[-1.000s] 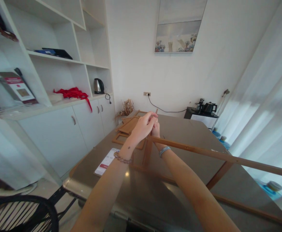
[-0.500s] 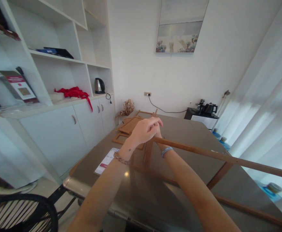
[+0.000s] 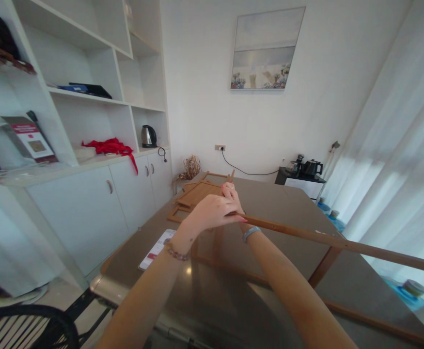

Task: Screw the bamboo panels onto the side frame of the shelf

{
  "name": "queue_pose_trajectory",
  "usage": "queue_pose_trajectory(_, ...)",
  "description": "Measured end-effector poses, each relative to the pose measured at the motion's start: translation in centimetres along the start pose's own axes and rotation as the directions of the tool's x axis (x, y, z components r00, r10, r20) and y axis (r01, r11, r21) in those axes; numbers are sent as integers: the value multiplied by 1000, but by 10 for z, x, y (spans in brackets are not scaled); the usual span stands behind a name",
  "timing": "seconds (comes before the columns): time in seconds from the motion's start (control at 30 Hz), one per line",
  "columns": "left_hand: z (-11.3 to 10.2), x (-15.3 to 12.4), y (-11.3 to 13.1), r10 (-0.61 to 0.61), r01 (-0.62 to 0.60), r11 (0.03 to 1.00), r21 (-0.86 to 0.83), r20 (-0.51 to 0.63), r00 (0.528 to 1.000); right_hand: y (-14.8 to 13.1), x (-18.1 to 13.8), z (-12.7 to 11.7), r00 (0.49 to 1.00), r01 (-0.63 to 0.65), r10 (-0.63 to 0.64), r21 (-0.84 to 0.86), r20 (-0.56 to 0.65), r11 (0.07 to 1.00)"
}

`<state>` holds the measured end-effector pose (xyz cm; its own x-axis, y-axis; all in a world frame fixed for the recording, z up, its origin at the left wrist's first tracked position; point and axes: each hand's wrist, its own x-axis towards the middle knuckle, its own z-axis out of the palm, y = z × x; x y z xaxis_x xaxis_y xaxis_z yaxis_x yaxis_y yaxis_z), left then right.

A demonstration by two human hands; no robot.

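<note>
A brown wooden frame (image 3: 306, 234), two long rails (image 3: 364, 319) joined by a crosspiece (image 3: 324, 266), stretches from centre toward the right edge.

phone (image 3: 156, 250) on table (image 3: 277, 198), left of frame (image 3: 295, 231) | kettle (image 3: 149, 136) in shelving (image 3: 116, 85) | picture (image 3: 262, 53) on wall (image 3: 193, 87) (behind table)

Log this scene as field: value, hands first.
Left hand: at the end of the wooden frame's upper rail, thumb along it; full grip hidden
Right hand: just beyond the left hand; grip unclear
Left wrist: beaded bracelet
Right wrist: blue-grey band
Surface: grey-brown table
Beside left forearm: smartphone, screen lit
Far left of table: flat wooden panel among open frames
Cabinet: steel electric kettle, red fabric
Wall: framed picture
</note>
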<state>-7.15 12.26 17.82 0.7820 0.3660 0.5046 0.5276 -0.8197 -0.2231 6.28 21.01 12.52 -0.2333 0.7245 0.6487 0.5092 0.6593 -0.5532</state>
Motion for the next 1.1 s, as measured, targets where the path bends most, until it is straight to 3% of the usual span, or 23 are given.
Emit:
queue_pose_trajectory(0.1,-1,-1,-1,10,-9,1000,-16,45,999,0,-1,-1,995,58,-53,47,-84,997)
queue_pose_trajectory(0.37,3,0,0,-61,58,998,31,95,994,-7,-1,-1,986,135,-123,107,-108,985)
queue_pose_trajectory(0.63,4,-1,0,-91,91,996,5,89,992,-1,-12,6,970,10,6,63,-244,998)
queue_pose_trajectory(0.77,4,-1,-1,-78,78,997,1,69,995,1,-38,-7,955,-95,104,45,-278,994)
queue_pose_trajectory(0.87,5,-1,-2,-59,60,998,-17,61,996,-11,-77,-34,974,-152,158,45,-160,987)
queue_pose_trajectory(0.97,6,-1,-3,-74,76,997,-28,75,994,-47,-119,-77,975,-166,155,63,161,984)
queue_pose_trajectory(1.0,6,0,-3,-77,80,996,-30,82,994,-65,-130,-94,894,-178,141,49,425,983)
queue_pose_trajectory(1.03,6,0,-3,-80,83,996,-29,86,993,-85,-139,-111,766,-167,112,28,633,986)
queue_pose_trajectory(1.07,6,0,-3,-82,84,996,-25,87,993,-106,-143,-126,615,-125,63,19,786,992)
queue_pose_trajectory(1.1,6,-1,-3,-83,85,996,-19,86,993,-127,-143,-140,523,-73,32,7,852,997)
